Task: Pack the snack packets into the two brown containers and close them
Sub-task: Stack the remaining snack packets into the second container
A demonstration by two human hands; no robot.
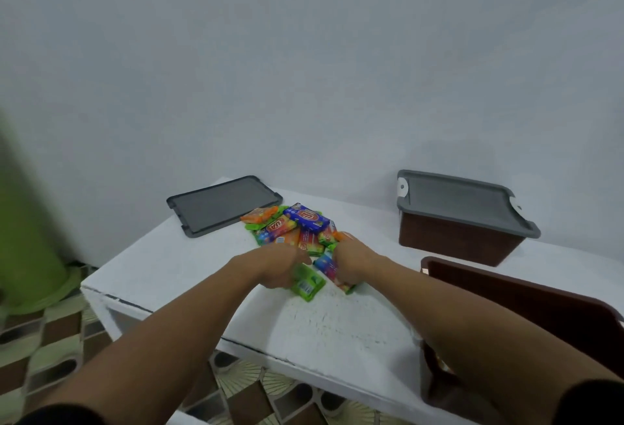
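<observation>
A pile of colourful snack packets [297, 227] lies in the middle of the white table [337, 320]. My left hand [273, 267] grips a green packet [306, 284] at the pile's near edge. Beside it, my right hand [353, 260] grips a blue-and-pink packet [329, 269]. An open brown container [526, 306] stands at the near right, partly hidden by my right forearm. A second brown container [462, 238] with a grey lid [462, 198] on it stands at the far right. A loose grey lid [221, 203] lies flat at the far left.
A green object [30, 238] stands on the patterned tiled floor [54, 350] to the left of the table. A plain pale wall rises behind the table. The table's near edge runs diagonally under my forearms.
</observation>
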